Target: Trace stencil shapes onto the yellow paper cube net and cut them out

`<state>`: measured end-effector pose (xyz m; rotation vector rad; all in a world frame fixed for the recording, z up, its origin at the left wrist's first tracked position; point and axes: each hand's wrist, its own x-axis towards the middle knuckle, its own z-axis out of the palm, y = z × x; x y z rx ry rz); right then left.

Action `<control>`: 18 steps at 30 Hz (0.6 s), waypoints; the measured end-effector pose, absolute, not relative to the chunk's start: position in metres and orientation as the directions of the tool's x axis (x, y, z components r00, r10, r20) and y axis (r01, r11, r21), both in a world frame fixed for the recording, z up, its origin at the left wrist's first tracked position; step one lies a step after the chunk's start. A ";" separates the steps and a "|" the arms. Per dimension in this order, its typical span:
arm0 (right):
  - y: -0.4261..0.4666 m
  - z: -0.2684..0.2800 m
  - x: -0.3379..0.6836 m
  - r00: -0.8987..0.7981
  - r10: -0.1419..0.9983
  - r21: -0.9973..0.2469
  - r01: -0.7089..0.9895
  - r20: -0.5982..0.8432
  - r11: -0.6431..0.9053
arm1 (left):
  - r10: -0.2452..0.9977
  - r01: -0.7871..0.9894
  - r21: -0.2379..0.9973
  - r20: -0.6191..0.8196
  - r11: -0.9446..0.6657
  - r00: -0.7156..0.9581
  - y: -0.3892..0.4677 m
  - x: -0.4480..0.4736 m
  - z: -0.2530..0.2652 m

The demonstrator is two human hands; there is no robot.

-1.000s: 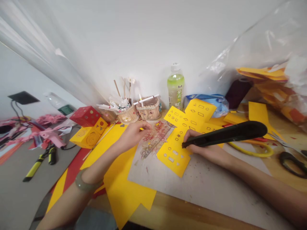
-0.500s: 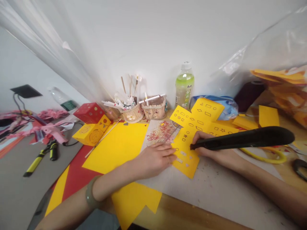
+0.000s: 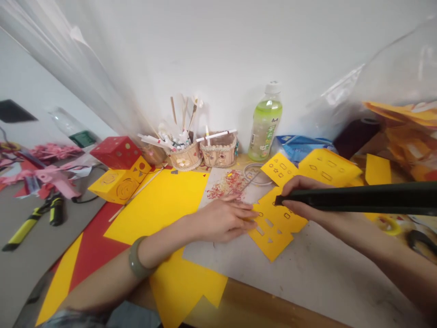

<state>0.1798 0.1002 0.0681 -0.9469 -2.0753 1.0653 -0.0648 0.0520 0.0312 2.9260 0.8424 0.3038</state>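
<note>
A yellow card marked with small drawn shapes lies on the grey work sheet. Near its front corner, several shapes are cut out and grey shows through. My left hand rests flat on the sheet, with outstretched fingertips on the card's left edge. My right hand grips a long black craft knife close to its tip, which points left over a drawn shape. The blade itself is too small to make out. My right hand covers the card's middle; its raised flap stands behind.
Behind stand a green drink bottle, two decorated baskets with sticks and pens, and a blue packet. To the left lie red and yellow boxes, a pink glue gun and yellow-black pliers. Dark-handled scissors lie right.
My right hand and the knife have shifted right and slightly up over the card. The card has turned, and its far flap now lies farther right. The view has shifted a little.
</note>
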 end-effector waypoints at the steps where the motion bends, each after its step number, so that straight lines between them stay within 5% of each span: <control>1: 0.100 0.072 0.182 -0.560 0.807 -0.853 0.313 0.190 0.417 | 0.510 0.492 0.137 0.172 -0.860 0.843 0.055 -0.066 0.031; 4: 0.099 0.081 0.188 -0.557 0.813 -0.857 0.325 0.169 0.401 | 0.475 0.483 0.040 0.270 -0.875 0.837 0.061 -0.063 0.027; 9: 0.096 0.093 0.194 -0.604 0.782 -0.806 0.383 0.151 0.451 | 0.585 0.679 -0.127 0.412 -0.723 0.699 0.042 -0.041 0.019; 14: 0.097 0.093 0.186 -0.606 0.768 -0.786 0.365 0.206 0.499 | 0.667 0.720 -0.172 0.282 -0.672 0.690 0.027 -0.036 0.016; 18: 0.108 0.078 0.173 -0.723 0.679 -0.817 0.311 0.127 0.485 | 0.581 0.605 -0.048 0.226 -0.795 0.782 0.040 -0.051 0.012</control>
